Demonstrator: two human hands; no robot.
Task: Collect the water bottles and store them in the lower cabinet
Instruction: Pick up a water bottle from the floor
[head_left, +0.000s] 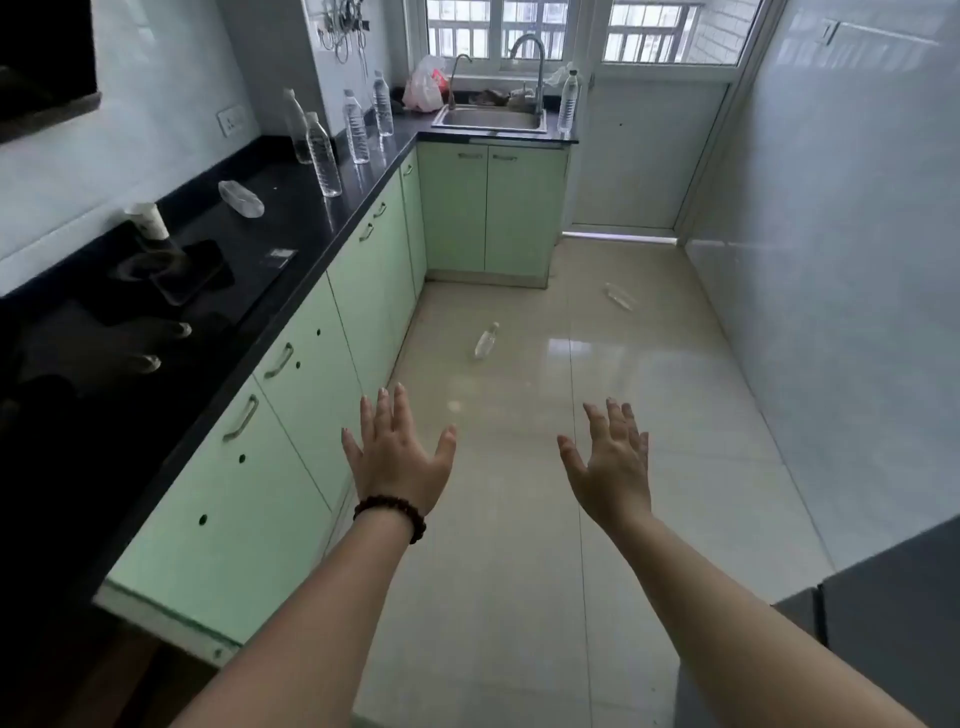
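Several clear water bottles stand upright on the black counter (291, 218); the nearest (323, 156) is by the front edge, others (356, 127) are further back. One bottle (241, 198) lies flat on the counter. Another upright bottle (568, 101) stands right of the sink (491, 118). Two bottles lie on the floor, one (486, 340) near the cabinets and one (618, 296) further right. The green lower cabinet doors (311, 374) are all closed. My left hand (397, 457), with a bead bracelet, and my right hand (613, 462) are held out over the floor, fingers spread, holding nothing.
A paper cup (148, 221) and a dark stovetop (156, 291) sit on the near counter. A plastic bag (425, 85) lies left of the sink. A grey appliance (883, 623) stands at the right. A glass door (652, 150) closes the far end.
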